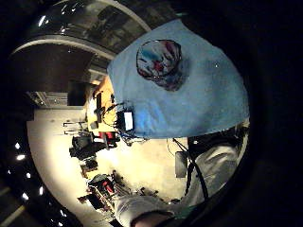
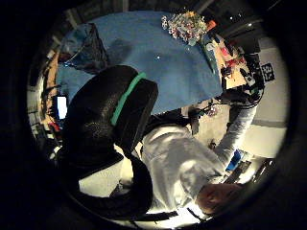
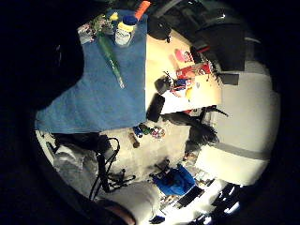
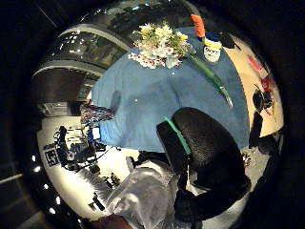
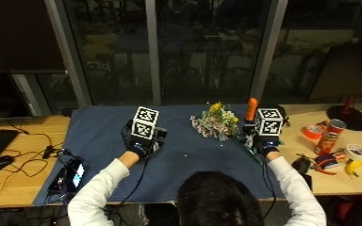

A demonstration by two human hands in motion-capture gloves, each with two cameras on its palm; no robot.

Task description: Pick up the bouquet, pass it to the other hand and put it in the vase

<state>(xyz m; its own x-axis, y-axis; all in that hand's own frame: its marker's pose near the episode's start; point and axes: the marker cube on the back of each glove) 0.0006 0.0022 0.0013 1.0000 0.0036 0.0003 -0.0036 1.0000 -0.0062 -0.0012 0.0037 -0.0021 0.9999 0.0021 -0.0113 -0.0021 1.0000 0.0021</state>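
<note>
Outside view: the bouquet lies on the blue cloth, just left of your right hand, whose fingers you can't judge here; reach for the green stems. Right thumb view: yellow, white and pink blooms, stems trailing right; that thumb curls, holding nothing. Left little-finger view: the vase looks mottled.

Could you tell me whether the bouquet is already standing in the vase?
No, the bouquet lies flat on the blue cloth, far from the vase.
</note>
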